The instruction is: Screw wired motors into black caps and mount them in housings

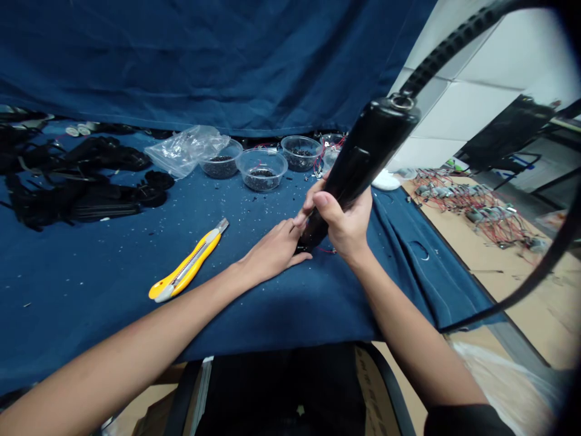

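On the blue cloth [254, 309] that covers the table, near its front edge, the person works with both hands on a black cylindrical handle [376, 145], which stands tilted with its lower end close to the cloth and its upper end leaning away to the right. The right grip [342, 221] is clamped around the handle's lower half, with the fingers closed and the thumb lying along it. The left grip [272, 251] is apart and flat, palm down on the cloth, and its fingertips [302, 220] come to the handle near its lower end. From the top ring, a ribbed black hose [454, 39] goes up and out of view, and a thin red wire [327, 249] shows under the lower end. For good work, it seems better to keep the right hold firm and low, so the handle does not turn, and to let the hose hang without pulling. The left fingers should move slowly, because the hands hide most of the lower end. A yellow utility knife [186, 266] lies to the left, and clear plastic bowls [261, 171] with small black pieces stand farther away.
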A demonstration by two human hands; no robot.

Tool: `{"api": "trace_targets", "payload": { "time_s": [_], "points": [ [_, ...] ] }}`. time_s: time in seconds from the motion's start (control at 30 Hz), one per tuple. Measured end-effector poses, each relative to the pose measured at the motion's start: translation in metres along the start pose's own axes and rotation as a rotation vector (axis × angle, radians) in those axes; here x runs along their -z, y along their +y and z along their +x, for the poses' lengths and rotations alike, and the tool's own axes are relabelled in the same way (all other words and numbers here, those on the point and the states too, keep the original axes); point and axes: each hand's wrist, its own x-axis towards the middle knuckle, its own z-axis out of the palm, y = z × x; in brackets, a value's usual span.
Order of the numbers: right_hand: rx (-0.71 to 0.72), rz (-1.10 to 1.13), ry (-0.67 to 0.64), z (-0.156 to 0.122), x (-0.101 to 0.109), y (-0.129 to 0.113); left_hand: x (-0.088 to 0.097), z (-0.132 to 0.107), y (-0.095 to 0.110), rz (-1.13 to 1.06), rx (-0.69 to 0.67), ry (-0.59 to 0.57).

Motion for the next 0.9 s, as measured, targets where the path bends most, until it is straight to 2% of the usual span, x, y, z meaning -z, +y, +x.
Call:
{"api": "trace_targets", "payload": {
  "time_s": [0.13,0.33,0.47,0.53,0.6,0.67,0.77,0.83,0.87,0.9],
  "points": [
    [-0.012,-0.009,-0.003,0.003,-0.001,0.004,0.001,0.001,0.001,0.033,0.005,-0.010],
    [0.046,-0.050,0.032,0.004,0.003,0.012,0.001,0.001,0.000,0.051,0.008,-0.019],
    [0.053,-0.021,0.058,0.004,0.003,0.003,0.001,0.000,0.001,0.063,0.015,-0.011],
    [0.084,0.010,0.132,0.009,0.007,-0.003,0.002,0.000,0.002,0.050,0.015,-0.012],
    [0.136,0.031,0.284,0.020,0.019,-0.004,0.004,-0.001,0.003,0.014,0.016,-0.025],
    [0.162,0.030,0.501,0.034,0.039,0.005,0.006,-0.004,0.003,-0.039,0.025,-0.035],
    [0.042,-0.019,0.767,0.052,0.075,0.037,0.009,-0.011,0.001,-0.115,0.055,-0.035],
    [-0.116,-0.131,0.801,0.054,0.095,0.061,0.011,-0.017,0.001,-0.132,0.061,0.001],
    [-0.204,-0.249,0.716,0.052,0.102,0.071,0.011,-0.019,0.001,-0.126,0.063,0.031],
    [-0.266,-0.380,0.566,0.047,0.106,0.078,0.012,-0.020,0.002,-0.113,0.062,0.060]
  ]
}}
